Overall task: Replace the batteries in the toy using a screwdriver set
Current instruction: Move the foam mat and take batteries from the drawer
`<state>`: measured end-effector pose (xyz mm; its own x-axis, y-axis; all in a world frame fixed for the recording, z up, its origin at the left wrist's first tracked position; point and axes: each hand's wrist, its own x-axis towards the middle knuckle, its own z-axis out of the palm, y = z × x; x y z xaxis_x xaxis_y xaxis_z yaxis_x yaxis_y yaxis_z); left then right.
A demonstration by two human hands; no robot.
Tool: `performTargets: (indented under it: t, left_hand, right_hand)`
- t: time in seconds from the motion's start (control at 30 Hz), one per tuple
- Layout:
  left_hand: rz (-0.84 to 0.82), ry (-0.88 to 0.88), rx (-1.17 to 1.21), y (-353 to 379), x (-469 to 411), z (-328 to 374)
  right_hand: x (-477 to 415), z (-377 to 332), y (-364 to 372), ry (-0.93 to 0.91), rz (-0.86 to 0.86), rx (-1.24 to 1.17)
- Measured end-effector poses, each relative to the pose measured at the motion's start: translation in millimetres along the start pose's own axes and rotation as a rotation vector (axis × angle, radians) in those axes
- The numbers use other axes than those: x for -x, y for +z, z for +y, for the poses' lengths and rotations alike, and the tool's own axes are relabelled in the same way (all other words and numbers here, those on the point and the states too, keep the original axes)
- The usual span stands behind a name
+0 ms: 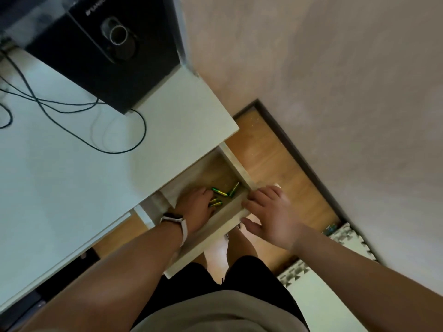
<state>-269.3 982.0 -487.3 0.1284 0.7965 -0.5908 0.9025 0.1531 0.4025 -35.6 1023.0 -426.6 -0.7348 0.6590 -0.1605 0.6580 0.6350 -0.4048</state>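
A pulled-out desk drawer [215, 226] holds several green and gold batteries [221, 192] loose on its wooden bottom. My left hand [195, 207], with a white watch on the wrist, reaches down into the drawer and its fingers curl over batteries near the front wall. My right hand [268, 212] grips the drawer's front right corner, fingers over the top edge and thumb on the outer face. No toy or screwdriver set is in view.
The white desk top [72, 176] carries a black speaker box [107, 51] and loose black cables [96, 140]. Wooden floor [275, 168] and a beige wall [335, 80] lie to the right. A patterned foam mat [335, 240] sits by my legs.
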Motion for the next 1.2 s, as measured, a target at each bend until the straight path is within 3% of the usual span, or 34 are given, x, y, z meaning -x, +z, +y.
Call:
performTargets:
  t: [0.5, 0.67, 0.77, 0.83, 1.0, 1.2]
  left_hand:
    - [-0.078, -0.134, 0.139, 1, 9, 3]
    - [-0.068, -0.307, 0.496, -18, 27, 11]
    - [-0.022, -0.275, 0.618, -37, 45, 25]
    - [-0.026, -0.204, 0.657, -50, 58, 37]
    - [0.000, -0.115, 0.857, -79, 79, 64]
    - [0.039, -0.061, 0.792, -87, 85, 79]
  right_hand:
    - [-2, -13, -9, 0.085, -0.075, 0.062]
    - [-1, -21, -12, 0.132, -0.069, 0.033]
    - [-5, -36, -16, 0.179, -0.098, -0.001]
    - [-9, -50, -22, 0.279, -0.086, -0.132]
    - [-18, -76, -41, 0.722, 0.002, -0.858]
    - [-12, -86, -51, 0.822, 0.102, -1.106]
